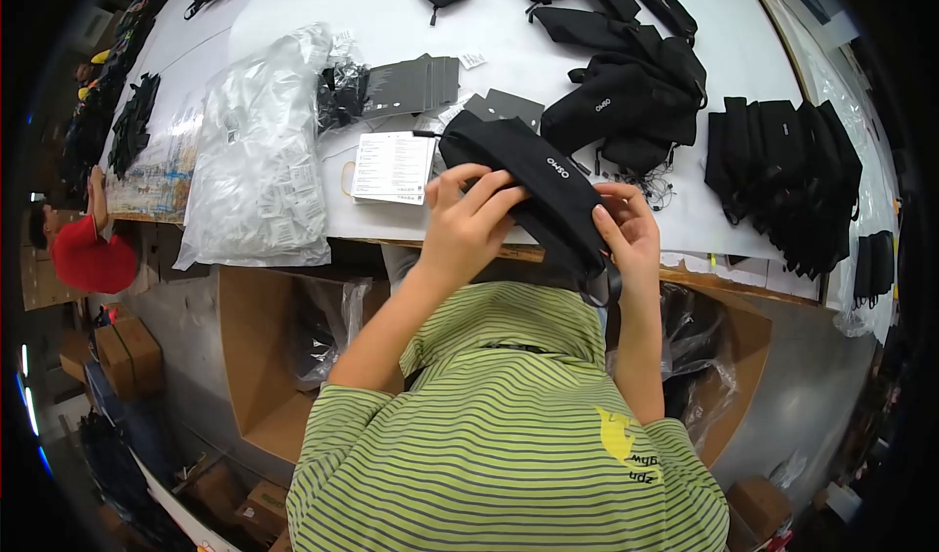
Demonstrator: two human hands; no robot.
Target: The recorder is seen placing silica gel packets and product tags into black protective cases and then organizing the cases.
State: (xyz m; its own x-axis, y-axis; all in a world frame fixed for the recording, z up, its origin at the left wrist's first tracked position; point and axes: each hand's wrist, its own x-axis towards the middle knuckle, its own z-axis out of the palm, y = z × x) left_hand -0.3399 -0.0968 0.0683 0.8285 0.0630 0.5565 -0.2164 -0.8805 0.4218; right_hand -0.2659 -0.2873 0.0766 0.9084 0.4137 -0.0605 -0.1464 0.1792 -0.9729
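Observation:
A long black fabric pouch (518, 161) with a small pale print is held over the front edge of the table. My left hand (471, 218) grips its near left side, fingers bent over the fabric. At the pouch's lower right end, my right hand (628, 224) pinches it between thumb and fingers. Just left of the pouch lies a stack of white printed cards (391, 166). Past its right side, a heap of similar black pouches (616, 107) sprawls on the table. What is inside the held pouch does not show.
A large clear bag of small packets (259, 151) covers the table's left front. Dark grey cards (411, 85) lie behind the white stack. Bunched black pouches (782, 171) are at the right. Lined cardboard boxes (259, 356) stand below. A person in red (93, 254) is at far left.

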